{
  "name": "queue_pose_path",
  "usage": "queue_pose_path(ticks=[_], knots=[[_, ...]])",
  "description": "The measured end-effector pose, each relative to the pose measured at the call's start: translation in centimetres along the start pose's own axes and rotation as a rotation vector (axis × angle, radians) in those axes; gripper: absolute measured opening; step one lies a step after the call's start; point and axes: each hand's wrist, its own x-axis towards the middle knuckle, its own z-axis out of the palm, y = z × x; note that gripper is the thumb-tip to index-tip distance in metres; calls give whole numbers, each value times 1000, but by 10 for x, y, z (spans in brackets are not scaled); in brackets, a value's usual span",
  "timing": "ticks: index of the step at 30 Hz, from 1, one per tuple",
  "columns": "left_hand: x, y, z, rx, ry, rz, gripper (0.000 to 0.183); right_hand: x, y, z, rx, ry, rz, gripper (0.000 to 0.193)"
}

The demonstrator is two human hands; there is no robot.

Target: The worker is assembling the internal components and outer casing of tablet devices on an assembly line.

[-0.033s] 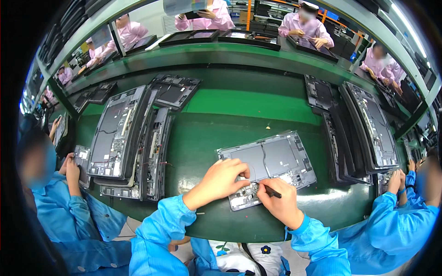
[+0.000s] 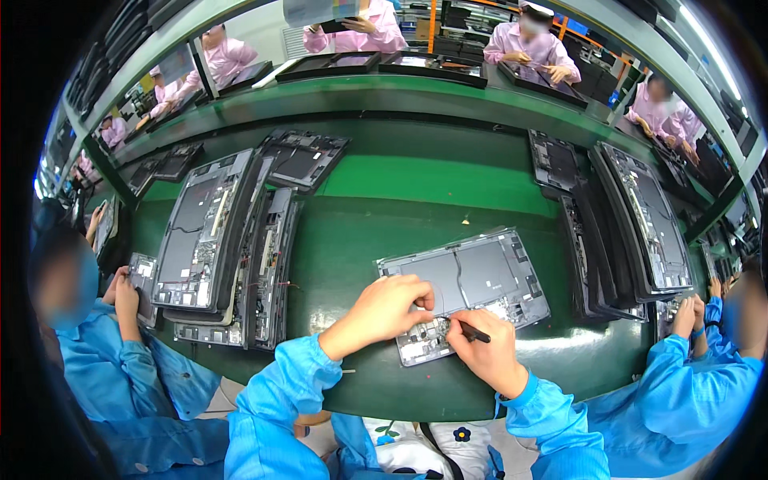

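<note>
On the green bench (image 2: 360,240), toward its near edge, lies the opened flat device (image 2: 490,280), which we judge light, stiff but fragile, best held by its outer rim, while our left hand (image 2: 386,314) is curled, whether on anything we cannot tell, and our right hand (image 2: 491,352) grasps a dark pen-like tool (image 2: 476,333).

Head view | head-worn fisheye | looks down, ahead | close over green worktop (image 2: 352,232)

Green workbench (image 2: 360,216): glossy, reflecting light
Front centre: opened tablet (image 2: 494,274), lying aslant
Left: piled tablet housings (image 2: 190,232)
Right: another tablet stack (image 2: 650,220)
</note>
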Motion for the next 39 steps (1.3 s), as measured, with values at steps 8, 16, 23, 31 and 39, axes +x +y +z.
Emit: queue_pose_path(ticks=[8,16,23,31,39], knots=[[-20,-12,4,-35,191,281,13,-1,8,2,105,24,77,8],[-61,-26,-1,149,136,560,28,-1,11,0,125,22,73,10],[-56,-30,-8,229,83,671,34,-1,7,-2,125,-2,99,11],[-43,-46,4,41,105,591,29,4,16,1,167,-66,142,10],[-39,-42,7,135,341,424,21,63,1,11,-37,-109,-181,19]])
